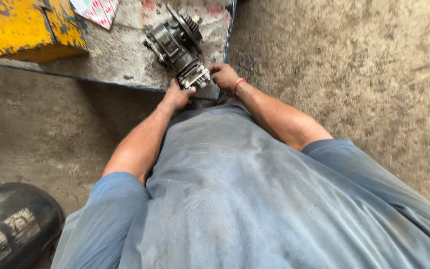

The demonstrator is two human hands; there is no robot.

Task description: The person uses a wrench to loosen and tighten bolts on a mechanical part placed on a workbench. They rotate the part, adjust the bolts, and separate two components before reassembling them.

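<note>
Hands, left hand [177,95] and right hand [223,75], clasp a greasy, ribbed metal pump [176,44]. It lies on a stained grey workbench [120,57] above rough concrete floor [354,65].

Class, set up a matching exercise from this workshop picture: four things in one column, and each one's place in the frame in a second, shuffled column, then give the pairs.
Things:
1. Chipped yellow metal box
2. Greasy dark metal engine part
3. Round black drum
4. Red wristband

Places:
A. Bottom left, on the floor
B. On the right hand's wrist
C. Top left, on the grey bench
D. At the bench's near edge, between the left hand and the right hand

Pairs: 1-C, 2-D, 3-A, 4-B
</note>
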